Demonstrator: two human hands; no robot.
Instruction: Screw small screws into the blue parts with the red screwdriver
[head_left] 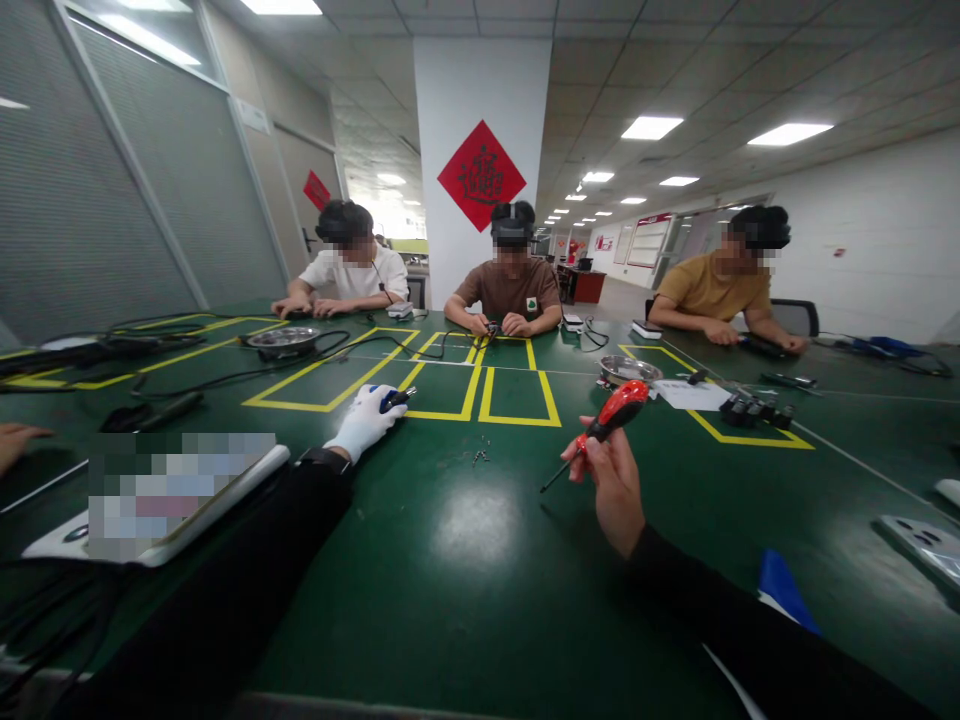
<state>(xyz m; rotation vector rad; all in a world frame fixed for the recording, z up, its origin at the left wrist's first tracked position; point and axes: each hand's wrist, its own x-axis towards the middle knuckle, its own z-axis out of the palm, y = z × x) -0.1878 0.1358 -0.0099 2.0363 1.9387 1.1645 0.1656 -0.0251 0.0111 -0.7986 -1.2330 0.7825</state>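
My left hand point(367, 422), in a white glove, is closed on a small black part point(397, 399) near the yellow tape lines. My bare right hand point(611, 475) grips a red and black screwdriver point(616, 408), its shaft slanting down to the left with the tip above the green table point(465, 600). Between the hands, several small screws point(481, 455) lie loose on the table top. What exactly the black part is, I cannot make out.
A white device point(262, 470) and black cables are at left. Metal bowls point(283, 340) point(630, 369), black parts point(754, 412) and paper point(686, 393) lie farther off. Three people sit opposite; another person's hand point(19, 445) shows at the left edge. A phone point(926, 545) is at right.
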